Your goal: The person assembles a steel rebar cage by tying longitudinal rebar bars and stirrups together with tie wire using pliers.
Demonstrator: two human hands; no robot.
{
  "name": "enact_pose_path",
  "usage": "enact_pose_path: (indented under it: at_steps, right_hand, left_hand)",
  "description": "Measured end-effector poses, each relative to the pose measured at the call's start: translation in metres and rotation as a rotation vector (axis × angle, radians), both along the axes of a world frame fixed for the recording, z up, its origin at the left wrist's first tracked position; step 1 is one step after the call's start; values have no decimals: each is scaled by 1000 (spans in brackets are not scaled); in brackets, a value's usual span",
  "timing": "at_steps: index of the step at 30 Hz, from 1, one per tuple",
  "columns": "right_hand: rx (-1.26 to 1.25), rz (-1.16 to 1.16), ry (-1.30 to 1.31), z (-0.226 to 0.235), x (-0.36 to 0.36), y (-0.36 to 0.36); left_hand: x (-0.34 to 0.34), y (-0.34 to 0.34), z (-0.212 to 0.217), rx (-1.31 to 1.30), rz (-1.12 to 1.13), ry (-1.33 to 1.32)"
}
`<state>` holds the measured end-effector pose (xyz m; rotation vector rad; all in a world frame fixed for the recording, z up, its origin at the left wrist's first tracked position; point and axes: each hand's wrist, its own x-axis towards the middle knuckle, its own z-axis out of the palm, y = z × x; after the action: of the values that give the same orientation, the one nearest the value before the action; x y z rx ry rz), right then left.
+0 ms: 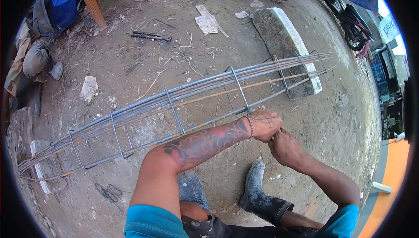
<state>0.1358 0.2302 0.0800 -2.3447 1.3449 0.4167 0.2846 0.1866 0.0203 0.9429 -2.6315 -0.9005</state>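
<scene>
A long, narrow cage of steel rebar with square stirrups lies across in front of me, tilted up toward the right. My left hand is closed just below the cage's near bar, beside one of its stirrups. Touching it from the lower right, my right hand is closed too, its fingers curled. A small yellowish bit shows between the two hands; what they grip is otherwise hidden. Under the cage's right end stands a thick concrete block, and a flatter pale block supports its left end.
Tangled thin wire lies at the lower left. Beyond the cage are a dark metal tool, paper scraps and an orange chair. Another person crouches at the far left. A motorbike stands at the upper right.
</scene>
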Motion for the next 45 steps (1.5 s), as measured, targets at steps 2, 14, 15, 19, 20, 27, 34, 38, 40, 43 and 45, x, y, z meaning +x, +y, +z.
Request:
enact_pose_path:
  at_steps: [2,14,15,19,20,27,34,38,40,43,45]
  right_hand:
    - [-32,-3,-18,6,-2,2]
    - [1364,-967,-680,16,-35,1]
    - [1163,-887,-412,24,-26,-2]
    - [-69,20,515,52,5,-9]
    - [-72,18,518,53,4,-12]
    - [-350,318,509,21,-39,-63]
    - [-487,403,269,-18,-64,-83]
    - [-508,412,179,-28,-69,-88]
    - [-497,388,207,-25,-68,-84]
    - [-495,347,278,-12,-58,-79]
    - [-462,324,319,18,-40,-61]
  left_hand:
    - [0,11,-22,-274,143,229]
    - [-6,16,-47,-657,188,583]
    - [-5,18,-46,-708,232,567]
    - [-8,12,-29,-691,298,581]
    - [-13,6,-25,-474,232,470]
    - [-37,-15,-27,-166,432,340]
    - [-39,-22,-34,-168,421,223]
    - [-44,-27,-38,-167,411,163]
    - [-48,-25,-36,-181,386,128]
    - [-47,-26,-36,-268,459,180]
    - [-41,-12,-29,-284,460,205]
